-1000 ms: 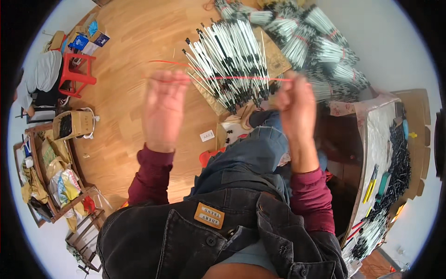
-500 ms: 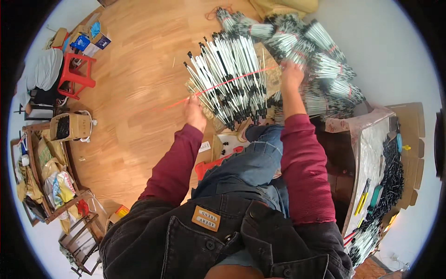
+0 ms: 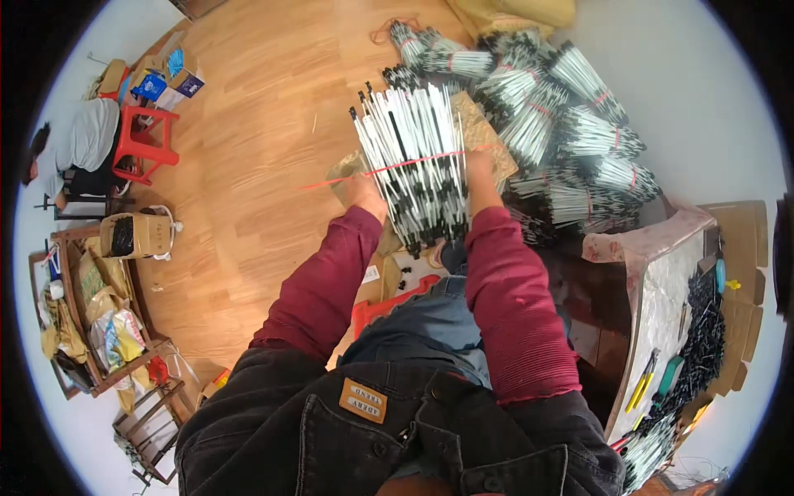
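A thick bundle of thin white rods with black fittings stands fanned out in front of me. A red string crosses over its middle, and one loose end sticks out past the left side. My left hand is closed against the left flank of the bundle, close to the string. On the opposite flank my right hand presses in, its fingers partly hidden behind the rods. Under the bundle lies a brownish patterned board or sheet, showing at both sides.
Several tied rod bundles are heaped at the right. A covered table holds black parts and pliers. At the left are a red stool, a carton, a wooden rack and another person.
Both hands have moved inward onto the bundle's sides, the right one leftward and down. The rods are squeezed into a narrower bunch, and the string, earlier stretched wide between the hands, lies across them.
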`<state>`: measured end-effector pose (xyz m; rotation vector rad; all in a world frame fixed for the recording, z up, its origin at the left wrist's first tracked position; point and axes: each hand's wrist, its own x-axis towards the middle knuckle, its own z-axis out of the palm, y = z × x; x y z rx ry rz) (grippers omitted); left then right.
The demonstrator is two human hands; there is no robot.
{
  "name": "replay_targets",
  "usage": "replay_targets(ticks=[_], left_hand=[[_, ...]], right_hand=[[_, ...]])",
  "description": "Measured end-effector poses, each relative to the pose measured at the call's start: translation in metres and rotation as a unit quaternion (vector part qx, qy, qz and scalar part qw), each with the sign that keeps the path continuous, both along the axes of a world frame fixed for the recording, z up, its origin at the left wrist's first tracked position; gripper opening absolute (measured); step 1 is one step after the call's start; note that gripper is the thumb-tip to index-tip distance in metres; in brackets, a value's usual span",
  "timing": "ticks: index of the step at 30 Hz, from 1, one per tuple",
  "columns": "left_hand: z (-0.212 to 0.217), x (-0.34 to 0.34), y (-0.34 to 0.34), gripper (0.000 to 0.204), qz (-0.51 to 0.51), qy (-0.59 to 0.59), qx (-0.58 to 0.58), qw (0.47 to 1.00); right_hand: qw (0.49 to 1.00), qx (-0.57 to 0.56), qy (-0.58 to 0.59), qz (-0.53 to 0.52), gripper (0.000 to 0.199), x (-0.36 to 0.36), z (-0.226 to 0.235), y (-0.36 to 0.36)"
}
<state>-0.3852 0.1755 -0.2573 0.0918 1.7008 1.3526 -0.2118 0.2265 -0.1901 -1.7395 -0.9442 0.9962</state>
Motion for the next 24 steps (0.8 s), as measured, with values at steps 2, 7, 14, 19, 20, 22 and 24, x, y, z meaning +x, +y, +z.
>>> replay_targets(ticks=[2, 7, 14, 19, 20, 22, 24], left_hand=[[0.011, 0.013, 0.003, 0.032, -0.056, 0.07, -0.005, 0.996], [0.092, 0.04, -0.003, 0.037, -0.025, -0.204, 0.044, 0.978], [0.12, 0.058, 0.028, 0.023, 0.037, -0.242, 0.264, 0.933], [0.12, 0.075, 0.009, 0.026, -0.056, -0.187, 0.375, 0.906], [0.124, 0.083, 0.007, 0.028, -0.108, -0.123, 0.427, 0.889], [0.131, 0.097, 0.01, 0.028, -0.121, -0.115, 0.42, 0.892], [0.138, 0.107, 0.013, 0.028, -0.136, -0.082, 0.411, 0.898]], right_hand=[[0.999, 0.001, 0.053, -0.011, 0.031, 0.0, 0.004, -0.008], [0.984, 0.01, 0.177, -0.036, 0.032, 0.018, 0.014, -0.035], [0.856, 0.213, 0.462, -0.095, 0.034, 0.066, -0.013, 0.041], [0.805, 0.133, 0.577, -0.037, 0.032, 0.042, 0.069, -0.026], [0.817, 0.131, 0.56, -0.033, 0.032, 0.046, 0.068, -0.027], [0.843, 0.128, 0.522, -0.032, 0.031, 0.058, 0.07, -0.032], [0.865, 0.124, 0.485, -0.028, 0.03, 0.067, 0.071, -0.035]])
